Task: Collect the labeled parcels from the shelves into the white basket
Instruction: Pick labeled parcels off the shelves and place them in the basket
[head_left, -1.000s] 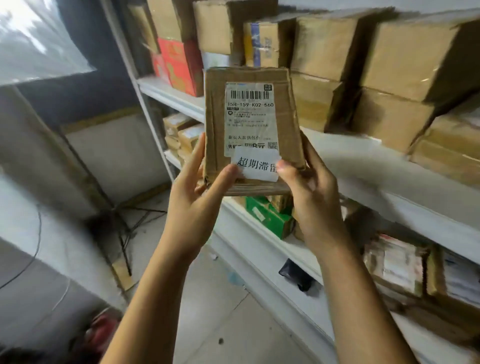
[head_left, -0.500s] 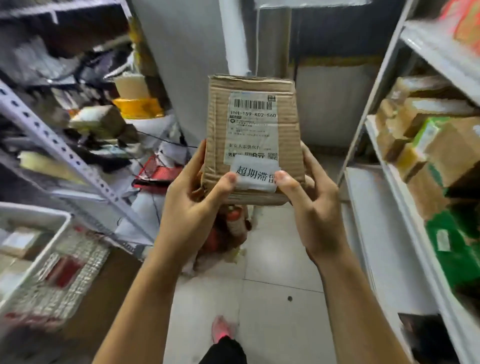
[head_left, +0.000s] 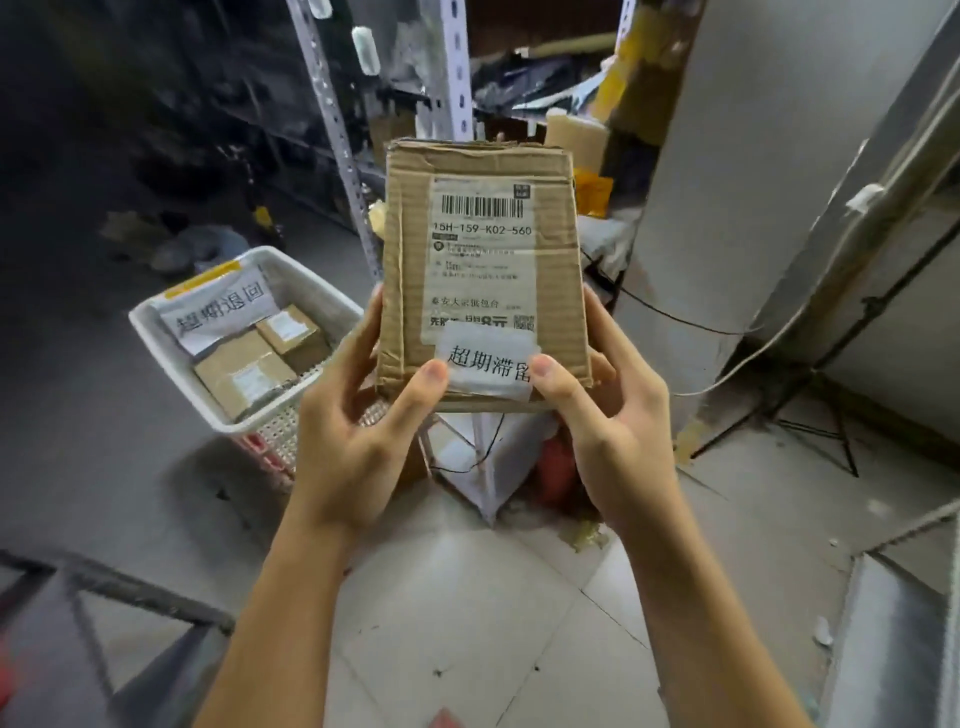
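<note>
Both hands, the left hand and right hand, grip the labeled parcel upright by its lower corners, while the white basket sits lower and leftward, nearer the left hand.

Cardboard parcel shipping label reads "15H-159-K02-560" under barcode, white sticker on parcel "超期滞留", paper sign in white basket "超期退回"

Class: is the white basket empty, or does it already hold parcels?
Not empty. A larger cardboard box and a smaller cardboard box lie inside the white basket, below a paper sign.
</note>
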